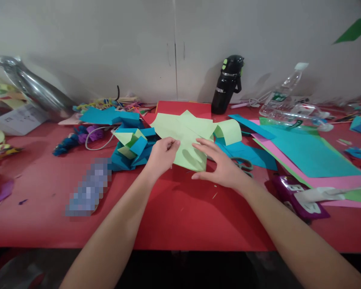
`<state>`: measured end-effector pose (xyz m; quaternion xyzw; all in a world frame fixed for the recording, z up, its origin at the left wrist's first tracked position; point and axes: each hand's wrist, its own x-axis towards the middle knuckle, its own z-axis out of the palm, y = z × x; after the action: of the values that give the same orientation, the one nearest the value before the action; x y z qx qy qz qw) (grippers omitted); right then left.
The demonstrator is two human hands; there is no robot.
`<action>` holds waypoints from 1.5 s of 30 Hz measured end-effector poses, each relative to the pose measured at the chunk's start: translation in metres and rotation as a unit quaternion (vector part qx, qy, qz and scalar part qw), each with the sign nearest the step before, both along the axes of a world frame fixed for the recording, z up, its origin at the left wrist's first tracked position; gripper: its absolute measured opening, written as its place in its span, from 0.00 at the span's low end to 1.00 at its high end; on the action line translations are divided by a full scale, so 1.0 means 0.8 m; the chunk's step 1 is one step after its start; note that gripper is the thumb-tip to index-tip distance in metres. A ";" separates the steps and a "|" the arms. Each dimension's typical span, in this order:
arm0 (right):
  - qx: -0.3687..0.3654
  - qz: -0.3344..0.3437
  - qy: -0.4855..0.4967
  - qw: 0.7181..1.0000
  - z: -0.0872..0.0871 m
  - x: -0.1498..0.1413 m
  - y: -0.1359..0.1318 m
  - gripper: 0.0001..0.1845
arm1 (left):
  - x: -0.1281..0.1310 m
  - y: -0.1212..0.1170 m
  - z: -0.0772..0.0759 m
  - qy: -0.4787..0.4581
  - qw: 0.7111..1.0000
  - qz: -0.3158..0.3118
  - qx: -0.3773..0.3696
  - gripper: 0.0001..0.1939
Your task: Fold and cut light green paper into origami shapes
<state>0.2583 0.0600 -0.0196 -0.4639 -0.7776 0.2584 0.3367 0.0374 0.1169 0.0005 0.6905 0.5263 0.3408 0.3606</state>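
A sheet of light green paper (185,132) with a pointed top edge lies in front of me, slightly curled. My left hand (162,157) is closed in a pinch at its lower left edge. Beside the lower right corner, my right hand (221,164) has its thumb and fingers spread apart. A curled light green strip (231,131) is to the right of the sheet. Close to my left hand sits a bunch of folded blue and green paper (130,148). Scissors (243,163) lie partly hidden behind my right hand.
Blue, pink and green sheets (315,152) are stacked at right, near a purple power strip (299,198). A black bottle (227,84) and clear plastic bottles (284,92) stand or lie at the back. A blurred rectangular item (90,186) lies at left.
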 end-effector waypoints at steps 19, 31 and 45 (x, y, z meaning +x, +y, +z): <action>-0.036 -0.128 0.115 0.984 -0.001 0.004 0.011 0.18 | 0.008 -0.001 0.003 -0.090 0.990 -0.055 -0.097 0.21; -0.223 -0.128 0.457 0.852 -0.003 -0.003 0.017 0.09 | 0.011 -0.011 -0.014 0.112 0.974 -0.093 0.173 0.21; -0.208 -0.181 0.518 0.810 0.002 -0.003 0.021 0.15 | 0.014 -0.023 -0.005 -0.020 0.992 -0.114 0.053 0.53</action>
<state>0.2562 0.0767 -0.0180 -0.4525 -0.3173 0.5500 0.6261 0.0482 0.0981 -0.0033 0.7573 0.4183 0.3387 0.3699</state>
